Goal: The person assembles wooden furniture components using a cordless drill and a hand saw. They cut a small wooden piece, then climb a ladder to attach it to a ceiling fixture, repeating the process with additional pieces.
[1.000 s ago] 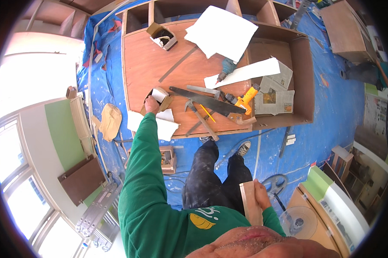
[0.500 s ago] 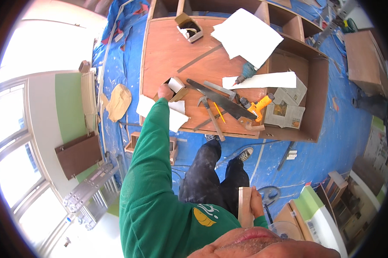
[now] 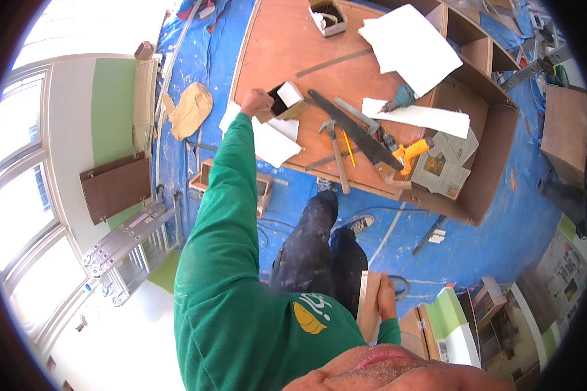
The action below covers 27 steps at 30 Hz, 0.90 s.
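Observation:
My left hand [image 3: 257, 101] is stretched over the wooden worktop [image 3: 277, 45], at the left edge of a small open cardboard box [image 3: 295, 93]. Its fingers are curled closed, and what they hold, if anything, is hidden. Dark contents show inside the box. White sheets [image 3: 270, 142] lie under and beside it. Low at my right side, my right hand [image 3: 386, 296] grips a pale wooden board [image 3: 369, 301] by its edge. To the right of the box lie a hand saw [image 3: 352, 127], a claw hammer [image 3: 335, 156] and a yellow pencil [image 3: 349, 149].
A yellow power drill [image 3: 412, 151] and a teal one [image 3: 399, 98] lie farther right. A second small box [image 3: 327, 17] stands at the back. Newspaper [image 3: 442, 173] lines an open compartment. A wooden tray [image 3: 264, 195] and blue sheeting [image 3: 404, 244] are on the floor; a folded ladder [image 3: 127, 238] is left.
The view has turned, shifting the worktop rightward and up. My left hand has drawn back to the box's left edge, and more of its dark inside shows. My right hand keeps its grip.

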{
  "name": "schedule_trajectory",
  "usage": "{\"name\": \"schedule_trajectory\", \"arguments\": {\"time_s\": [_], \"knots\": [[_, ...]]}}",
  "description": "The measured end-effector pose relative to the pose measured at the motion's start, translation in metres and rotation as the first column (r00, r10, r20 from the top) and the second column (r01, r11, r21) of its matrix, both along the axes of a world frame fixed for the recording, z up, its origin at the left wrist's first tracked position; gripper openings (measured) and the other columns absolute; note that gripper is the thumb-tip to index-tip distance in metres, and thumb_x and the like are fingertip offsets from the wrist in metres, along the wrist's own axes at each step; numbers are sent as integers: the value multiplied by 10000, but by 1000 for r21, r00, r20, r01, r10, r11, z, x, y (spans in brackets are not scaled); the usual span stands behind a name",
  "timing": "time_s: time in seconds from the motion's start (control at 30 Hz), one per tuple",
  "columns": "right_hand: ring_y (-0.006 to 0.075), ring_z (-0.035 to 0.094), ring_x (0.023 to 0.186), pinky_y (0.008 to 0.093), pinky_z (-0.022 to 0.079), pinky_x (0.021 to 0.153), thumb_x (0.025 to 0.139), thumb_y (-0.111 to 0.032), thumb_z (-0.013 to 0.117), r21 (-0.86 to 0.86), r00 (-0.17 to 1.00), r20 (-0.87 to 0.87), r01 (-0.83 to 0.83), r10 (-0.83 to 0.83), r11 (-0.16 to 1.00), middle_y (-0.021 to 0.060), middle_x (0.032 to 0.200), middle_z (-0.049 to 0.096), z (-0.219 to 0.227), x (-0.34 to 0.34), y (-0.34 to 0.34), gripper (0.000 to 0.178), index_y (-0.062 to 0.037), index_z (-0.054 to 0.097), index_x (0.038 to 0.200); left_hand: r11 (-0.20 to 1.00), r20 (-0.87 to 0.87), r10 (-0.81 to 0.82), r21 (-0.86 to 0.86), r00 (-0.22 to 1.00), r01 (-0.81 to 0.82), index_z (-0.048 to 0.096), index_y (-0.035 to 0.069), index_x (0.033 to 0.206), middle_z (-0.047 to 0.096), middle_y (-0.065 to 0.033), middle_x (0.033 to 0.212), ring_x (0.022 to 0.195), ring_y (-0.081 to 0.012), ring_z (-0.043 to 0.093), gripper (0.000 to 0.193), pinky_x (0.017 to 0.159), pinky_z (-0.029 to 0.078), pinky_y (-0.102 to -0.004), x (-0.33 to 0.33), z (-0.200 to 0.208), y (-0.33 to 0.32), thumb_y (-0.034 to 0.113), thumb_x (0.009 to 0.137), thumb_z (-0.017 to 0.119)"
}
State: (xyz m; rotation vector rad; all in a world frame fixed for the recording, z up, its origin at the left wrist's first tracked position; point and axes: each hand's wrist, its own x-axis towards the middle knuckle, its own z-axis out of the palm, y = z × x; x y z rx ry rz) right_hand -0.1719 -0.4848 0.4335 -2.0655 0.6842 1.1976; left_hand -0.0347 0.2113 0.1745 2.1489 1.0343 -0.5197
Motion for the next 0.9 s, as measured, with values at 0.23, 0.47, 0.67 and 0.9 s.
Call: {"name": "schedule_trajectory", "arguments": {"time_s": [0.23,0.47,0.67,0.9], "knots": [[167,617,951,337,499,906,1124,-466,454,54,989,-106,114,-107,992,94,1025,715,-10,1,-12,590,61,718,1086,430,129,768,-830,627,-356,662,-35,1116,688,-95,1058,973,-186,706,198,889,615,-248,-55,-19,-2,32,940,724],[222,626,1077,373,481,993,1134,-451,430,21,998,-68,-5,6,1000,169,1175,709,-16,13,-20,616,109,673,1217,206,106,916,-952,387,-227,617,39,1085,688,-106,1076,1004,-245,712,132,905,622,-314,-65,-20,-28,4,971,674],[280,616,1201,382,448,1077,1133,-456,425,45,996,-88,-15,19,999,215,1326,671,-29,23,-39,646,129,616,1329,63,44,936,-997,348,-43,635,57,1027,699,-103,1015,888,-229,707,122,763,609,-312,-67,-20,-35,-12,927,644],[282,615,1211,373,444,1085,1126,-455,449,-3,988,-75,-132,132,991,220,1325,675,-15,48,-24,642,132,624,1322,-113,-65,970,-974,235,197,647,47,909,653,-114,959,829,-232,608,93,776,557,-344,-63,-7,-51,86,825,644]]}}
